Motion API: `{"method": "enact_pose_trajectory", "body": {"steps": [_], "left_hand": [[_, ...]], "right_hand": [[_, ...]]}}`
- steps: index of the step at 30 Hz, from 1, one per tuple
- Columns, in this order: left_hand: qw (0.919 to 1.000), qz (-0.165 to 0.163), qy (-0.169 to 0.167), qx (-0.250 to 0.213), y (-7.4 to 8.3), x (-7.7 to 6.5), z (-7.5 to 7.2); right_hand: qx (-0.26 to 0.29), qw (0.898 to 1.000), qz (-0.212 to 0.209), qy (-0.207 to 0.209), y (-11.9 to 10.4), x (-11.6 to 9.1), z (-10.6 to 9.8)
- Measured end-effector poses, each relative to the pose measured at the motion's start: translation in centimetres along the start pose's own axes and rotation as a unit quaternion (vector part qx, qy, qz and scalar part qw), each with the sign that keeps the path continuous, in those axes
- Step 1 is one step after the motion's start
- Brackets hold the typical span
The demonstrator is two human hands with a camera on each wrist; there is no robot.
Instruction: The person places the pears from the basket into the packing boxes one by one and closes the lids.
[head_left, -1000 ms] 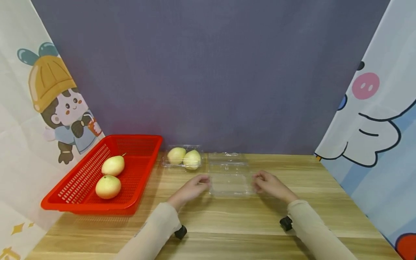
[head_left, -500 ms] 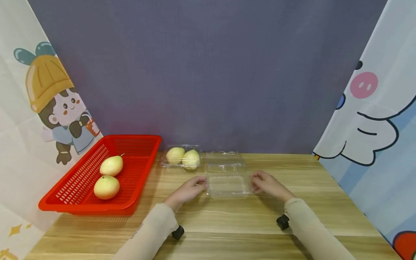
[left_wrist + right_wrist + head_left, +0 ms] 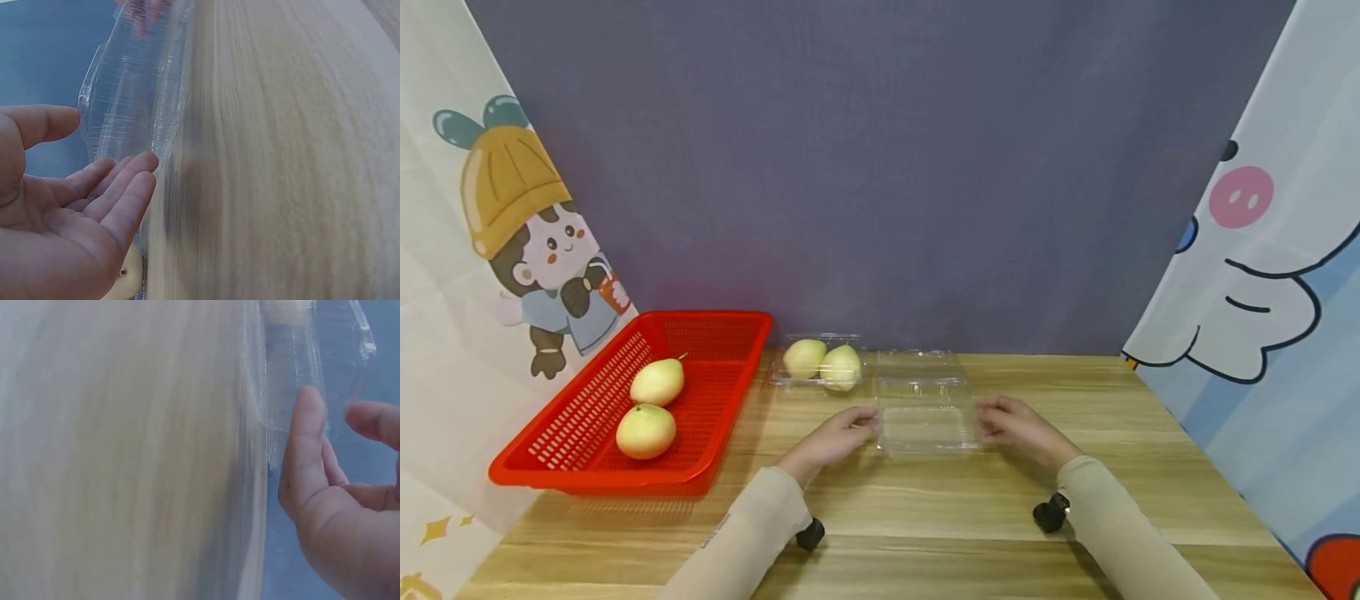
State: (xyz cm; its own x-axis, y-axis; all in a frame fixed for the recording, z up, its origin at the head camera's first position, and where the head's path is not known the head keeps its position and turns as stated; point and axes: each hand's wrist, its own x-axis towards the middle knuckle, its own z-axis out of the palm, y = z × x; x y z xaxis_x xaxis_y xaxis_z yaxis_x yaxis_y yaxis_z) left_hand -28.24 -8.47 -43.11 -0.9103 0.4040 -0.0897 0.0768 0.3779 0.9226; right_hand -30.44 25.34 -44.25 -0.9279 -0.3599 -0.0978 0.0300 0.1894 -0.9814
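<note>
An unfolded clear plastic clamshell box (image 3: 925,429) lies on the wooden table, its lid (image 3: 921,367) laid back toward the grey backdrop. No fruit shows inside it. My left hand (image 3: 838,437) is at the box's left side; in the left wrist view its relaxed fingers (image 3: 128,200) touch the clear wall (image 3: 125,119), thumb apart from the fingers. At the opposite side is my right hand (image 3: 1018,429). In the right wrist view its extended finger (image 3: 306,437) lies against the box's end (image 3: 287,381), and the thumb (image 3: 375,422) is close to the rim. Neither hand grips it.
Left of the box, another clear clamshell (image 3: 778,377) holds two pale yellow pears (image 3: 805,359). A red plastic basket (image 3: 602,478) with two more pears (image 3: 646,432) stands at the table's left. A grey cloth (image 3: 880,167) hangs behind.
The head view has shifted slightly. Both hands stay beside the box; the right hand's fingers have moved a little. The box and pears keep their places.
</note>
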Motion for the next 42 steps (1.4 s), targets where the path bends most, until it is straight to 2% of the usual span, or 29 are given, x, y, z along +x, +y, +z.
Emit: {"method": "enact_pose_trajectory", "body": {"steps": [8,20,27,33,37,42], "left_hand": [[1.0000,0.000,-0.003,-0.003,0.1,-0.2,-0.1],[1.0000,0.001,-0.005,0.002,-0.1,-0.1,-0.2],[0.9993,0.006,0.009,0.037,-0.2,0.1,-0.4],[0.9971,0.023,0.015,0.071,0.1,0.0,-0.8],[0.9937,0.029,0.025,0.105,0.5,-0.2,-1.0],[0.9856,0.050,0.042,0.156,1.1,-0.6,-1.3]], "right_hand": [[0.097,0.995,0.023,0.002,0.4,0.3,-0.1],[0.164,0.986,0.031,-0.007,0.2,0.2,-0.1],[0.178,0.983,0.034,-0.005,0.0,0.2,-0.2],[0.181,0.983,0.033,-0.005,0.0,0.1,-0.1],[0.182,0.983,0.033,-0.005,0.0,0.0,-0.1],[0.182,0.983,0.034,-0.004,0.0,0.0,-0.1]]}}
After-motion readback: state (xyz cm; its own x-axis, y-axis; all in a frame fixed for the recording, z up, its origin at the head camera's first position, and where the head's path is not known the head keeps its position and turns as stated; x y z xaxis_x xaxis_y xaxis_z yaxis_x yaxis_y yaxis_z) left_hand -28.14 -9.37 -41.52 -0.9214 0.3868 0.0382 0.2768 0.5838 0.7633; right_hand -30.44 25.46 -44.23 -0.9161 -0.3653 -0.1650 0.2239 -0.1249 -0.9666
